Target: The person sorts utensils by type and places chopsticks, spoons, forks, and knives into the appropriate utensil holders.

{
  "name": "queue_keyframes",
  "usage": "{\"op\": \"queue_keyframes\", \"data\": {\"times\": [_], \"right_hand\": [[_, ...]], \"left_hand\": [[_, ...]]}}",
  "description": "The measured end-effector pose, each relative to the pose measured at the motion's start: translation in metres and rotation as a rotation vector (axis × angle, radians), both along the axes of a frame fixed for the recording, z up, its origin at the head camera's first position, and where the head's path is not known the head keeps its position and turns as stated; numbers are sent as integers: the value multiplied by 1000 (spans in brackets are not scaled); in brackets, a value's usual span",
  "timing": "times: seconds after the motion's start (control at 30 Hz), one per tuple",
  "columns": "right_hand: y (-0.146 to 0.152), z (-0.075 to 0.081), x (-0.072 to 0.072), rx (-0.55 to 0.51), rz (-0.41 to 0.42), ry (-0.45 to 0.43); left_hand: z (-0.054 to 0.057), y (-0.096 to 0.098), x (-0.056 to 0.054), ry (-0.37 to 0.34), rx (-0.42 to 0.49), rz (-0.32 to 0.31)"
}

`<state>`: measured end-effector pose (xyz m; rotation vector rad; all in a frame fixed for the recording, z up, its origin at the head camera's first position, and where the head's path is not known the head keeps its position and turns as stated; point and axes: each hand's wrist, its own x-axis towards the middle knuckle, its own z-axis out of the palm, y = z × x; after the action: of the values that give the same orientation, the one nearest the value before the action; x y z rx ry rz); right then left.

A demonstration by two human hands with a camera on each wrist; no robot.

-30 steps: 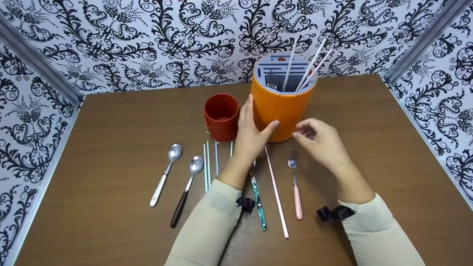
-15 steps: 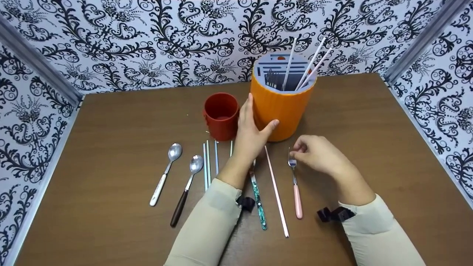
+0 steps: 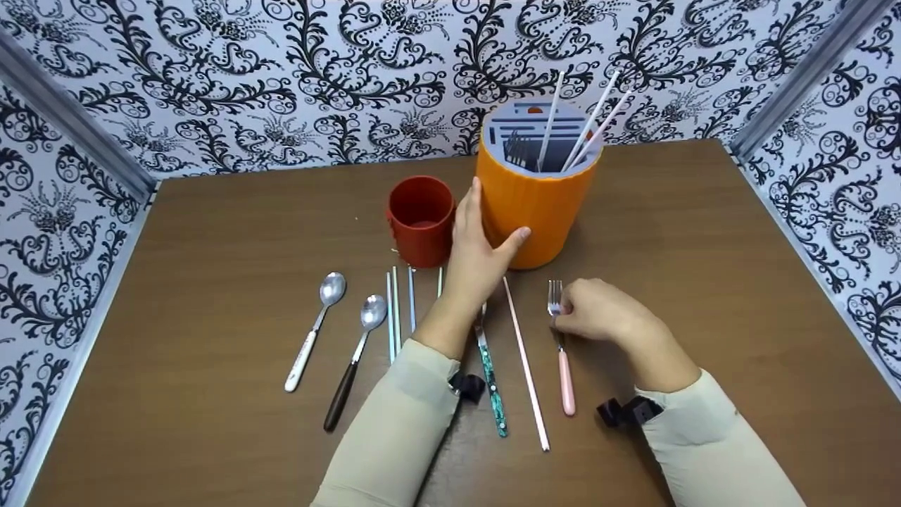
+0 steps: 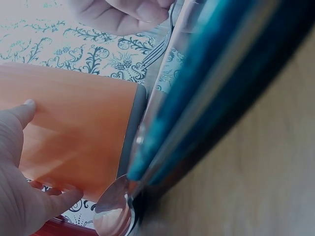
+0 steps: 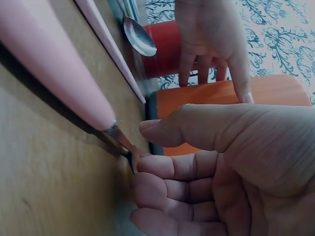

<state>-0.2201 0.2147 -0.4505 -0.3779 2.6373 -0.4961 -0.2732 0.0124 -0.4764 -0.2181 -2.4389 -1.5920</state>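
Observation:
My left hand [image 3: 481,257] rests on the lower left side of an orange cutlery holder [image 3: 538,215], fingers along its side and thumb across its front. The holder stands upright, with several forks and light chopsticks in its slotted grey top. Right of it, my right hand [image 3: 605,310] reaches down to a pink-handled fork [image 3: 567,384] lying on the table. In the right wrist view, the index fingertip touches the fork's metal neck [image 5: 123,138], and a gap shows between thumb [image 5: 197,128] and index finger. A pink chopstick [image 3: 526,366] lies left of the fork.
A red cup [image 3: 422,239] stands left of the holder. Two spoons, one white-handled [image 3: 303,362] and one dark-handled [image 3: 343,398], lie at left beside several bluish chopsticks [image 3: 391,317]. A teal-patterned handle [image 3: 494,391] lies near my left forearm. Patterned walls [image 3: 317,84] enclose the table.
My right hand has moved down and toward me, from beside the holder's base, past the fork's tines to its neck. The left hand and the holder have stayed put.

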Motion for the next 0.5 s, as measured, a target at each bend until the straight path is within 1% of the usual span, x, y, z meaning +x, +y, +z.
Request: {"op": "queue_keyframes", "data": {"times": [0.13,0.3,0.5], "right_hand": [[-2,-3,0,24,-2,0],[-4,-6,0,26,-5,5],[-4,-8,1,71,-8,45]], "left_hand": [[0,0,0,4,1,1],[1,0,1,-5,-1,1],[1,0,1,-16,0,1]]}}
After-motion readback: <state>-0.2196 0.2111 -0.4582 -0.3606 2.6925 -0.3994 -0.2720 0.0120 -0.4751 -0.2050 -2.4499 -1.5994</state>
